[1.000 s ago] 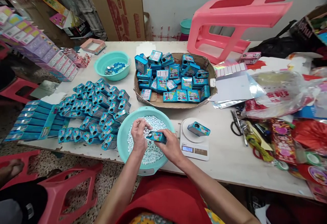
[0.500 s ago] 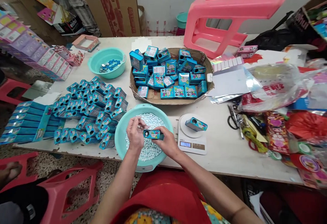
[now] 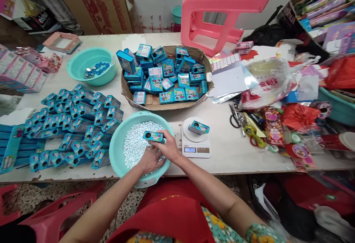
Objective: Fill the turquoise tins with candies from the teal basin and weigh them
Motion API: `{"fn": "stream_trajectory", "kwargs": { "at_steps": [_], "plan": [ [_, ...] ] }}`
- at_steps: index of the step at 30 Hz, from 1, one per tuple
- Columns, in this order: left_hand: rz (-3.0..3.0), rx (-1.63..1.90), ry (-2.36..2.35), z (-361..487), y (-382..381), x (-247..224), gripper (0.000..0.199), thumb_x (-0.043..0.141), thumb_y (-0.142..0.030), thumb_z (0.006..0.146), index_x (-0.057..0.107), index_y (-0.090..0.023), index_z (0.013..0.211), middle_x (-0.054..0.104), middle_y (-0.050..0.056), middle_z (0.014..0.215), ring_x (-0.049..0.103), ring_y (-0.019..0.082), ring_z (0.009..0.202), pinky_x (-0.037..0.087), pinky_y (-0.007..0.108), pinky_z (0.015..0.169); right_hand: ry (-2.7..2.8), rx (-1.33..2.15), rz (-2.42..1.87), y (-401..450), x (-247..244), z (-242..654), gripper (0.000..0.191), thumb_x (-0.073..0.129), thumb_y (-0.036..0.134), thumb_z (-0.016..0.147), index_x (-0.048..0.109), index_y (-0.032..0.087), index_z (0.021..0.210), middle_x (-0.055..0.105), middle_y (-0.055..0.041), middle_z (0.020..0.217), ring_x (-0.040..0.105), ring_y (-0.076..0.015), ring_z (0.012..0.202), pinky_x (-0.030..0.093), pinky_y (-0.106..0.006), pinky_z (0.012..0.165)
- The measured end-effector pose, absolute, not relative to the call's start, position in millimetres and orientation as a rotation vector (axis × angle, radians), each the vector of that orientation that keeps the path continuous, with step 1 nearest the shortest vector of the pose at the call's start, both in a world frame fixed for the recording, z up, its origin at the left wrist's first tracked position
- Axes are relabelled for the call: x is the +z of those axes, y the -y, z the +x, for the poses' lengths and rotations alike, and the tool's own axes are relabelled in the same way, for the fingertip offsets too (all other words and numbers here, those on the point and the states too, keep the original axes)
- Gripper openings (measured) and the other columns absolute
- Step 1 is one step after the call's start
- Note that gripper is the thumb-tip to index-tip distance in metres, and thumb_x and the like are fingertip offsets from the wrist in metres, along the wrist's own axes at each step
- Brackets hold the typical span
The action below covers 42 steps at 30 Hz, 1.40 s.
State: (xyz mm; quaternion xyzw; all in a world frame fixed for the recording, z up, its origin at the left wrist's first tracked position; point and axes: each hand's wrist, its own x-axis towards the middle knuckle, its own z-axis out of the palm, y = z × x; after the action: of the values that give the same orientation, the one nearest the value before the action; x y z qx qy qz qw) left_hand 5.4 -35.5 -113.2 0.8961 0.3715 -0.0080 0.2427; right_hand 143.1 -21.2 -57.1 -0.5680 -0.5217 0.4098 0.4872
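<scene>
My right hand [image 3: 168, 145] grips a small blue candy box [image 3: 153, 136] with a round hole at one end, holding it tilted over the turquoise basin [image 3: 115, 150]. Below it, my left hand [image 3: 151, 159] reaches into the small white candies [image 3: 133, 145] that fill the basin. Its fingers are loosely spread, with the tips partly hidden among the candies. Beside the basin on the right, another blue box [image 3: 199, 127] lies on the white kitchen scale [image 3: 196, 150], whose display is lit.
Many blue boxes with round holes [image 3: 80, 124] stand left of the basin. A cardboard tray [image 3: 155, 105] of blue boxes lies behind. A second basin [image 3: 93, 78] holds blue and silver lids. Scissors [image 3: 235, 117], plastic bags [image 3: 266, 84] and a pink stool [image 3: 191, 21] are to the right.
My left hand has gone from beside the box down into the candies. My right hand has tilted the box and still holds it. The whole view has shifted to the right.
</scene>
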Motion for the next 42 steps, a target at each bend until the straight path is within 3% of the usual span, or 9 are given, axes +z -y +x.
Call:
{"fn": "stream_trajectory", "kwargs": {
  "at_steps": [5,9,11,15,17,20,23,34,42],
  "plan": [
    [2.306,-0.159,-1.305,-36,25,-111,0.028,0.048,-0.034,0.081,0.062,-0.022,0.102,0.059,0.011,0.103,0.056,0.024,0.087,0.044,0.037,0.076,1.225,0.982,-1.438,24,-71,147,0.035,0.07,0.033,0.071,0.058,0.022,0.102,0.063,-0.0034,0.099,0.06,-0.0204,0.093,0.047,-0.034,0.084],
    [1.768,0.326,-1.63,-42,14,-103,0.014,0.056,-0.031,0.074,0.063,-0.022,0.082,0.063,0.004,0.08,0.059,0.019,0.075,0.045,0.029,0.068,1.345,0.988,-1.47,27,-63,150,0.038,0.071,0.035,0.07,0.058,0.021,0.102,0.063,-0.0047,0.098,0.059,-0.0214,0.093,0.047,-0.035,0.082],
    [1.431,0.598,-1.655,-39,10,-89,0.015,0.061,-0.036,0.071,0.062,-0.021,0.076,0.056,-0.001,0.061,0.056,0.016,0.059,0.043,0.025,0.057,1.448,0.981,-1.48,27,-62,149,0.036,0.072,0.035,0.07,0.059,0.021,0.101,0.062,-0.0046,0.097,0.058,-0.0221,0.093,0.046,-0.036,0.082],
    [0.817,1.005,-1.454,-27,6,-51,0.028,0.068,-0.041,0.067,0.054,-0.019,0.077,0.048,-0.006,0.054,0.038,0.007,0.037,0.026,0.019,0.037,1.575,0.969,-1.474,24,-65,143,0.031,0.069,0.028,0.071,0.059,0.022,0.101,0.061,-0.0042,0.097,0.057,-0.0217,0.093,0.045,-0.036,0.083],
    [0.678,1.185,-1.328,-20,4,-37,0.027,0.068,-0.039,0.069,0.051,-0.019,0.077,0.051,-0.005,0.06,0.041,0.006,0.039,0.027,0.018,0.037,1.63,0.985,-1.466,24,-62,139,0.03,0.069,0.022,0.07,0.06,0.023,0.098,0.06,-0.0038,0.095,0.057,-0.0218,0.092,0.045,-0.035,0.081],
    [0.614,1.38,-1.25,-13,1,-26,0.023,0.065,-0.035,0.071,0.051,-0.018,0.075,0.053,-0.003,0.062,0.052,0.009,0.05,0.041,0.02,0.047,1.696,1.004,-1.444,27,-51,132,0.03,0.069,0.017,0.069,0.06,0.022,0.097,0.061,-0.0042,0.094,0.056,-0.0223,0.092,0.045,-0.035,0.081],
    [0.601,1.506,-1.222,-10,-2,-22,0.02,0.063,-0.034,0.073,0.053,-0.017,0.076,0.058,-0.001,0.072,0.058,0.011,0.058,0.047,0.023,0.055,1.71,1.021,-1.403,30,-36,126,0.031,0.069,0.016,0.069,0.06,0.021,0.098,0.061,-0.004,0.093,0.056,-0.0214,0.092,0.044,-0.034,0.081],
    [0.561,1.467,-1.231,0,-13,-12,0.025,0.065,-0.037,0.074,0.049,-0.018,0.074,0.046,-0.006,0.05,0.05,0.01,0.043,0.044,0.022,0.046,1.623,1.071,-1.42,30,-28,129,0.029,0.069,0.017,0.069,0.062,0.023,0.097,0.062,-0.0026,0.093,0.058,-0.0206,0.091,0.045,-0.033,0.08],
    [0.605,1.497,-1.29,5,-12,-5,0.026,0.064,-0.038,0.076,0.051,-0.016,0.07,0.054,-0.003,0.062,0.055,0.01,0.054,0.046,0.023,0.054,1.588,1.057,-1.371,32,-18,124,0.03,0.068,0.016,0.071,0.059,0.024,0.099,0.06,-0.0029,0.094,0.056,-0.0209,0.091,0.044,-0.033,0.081]
  ]
}}
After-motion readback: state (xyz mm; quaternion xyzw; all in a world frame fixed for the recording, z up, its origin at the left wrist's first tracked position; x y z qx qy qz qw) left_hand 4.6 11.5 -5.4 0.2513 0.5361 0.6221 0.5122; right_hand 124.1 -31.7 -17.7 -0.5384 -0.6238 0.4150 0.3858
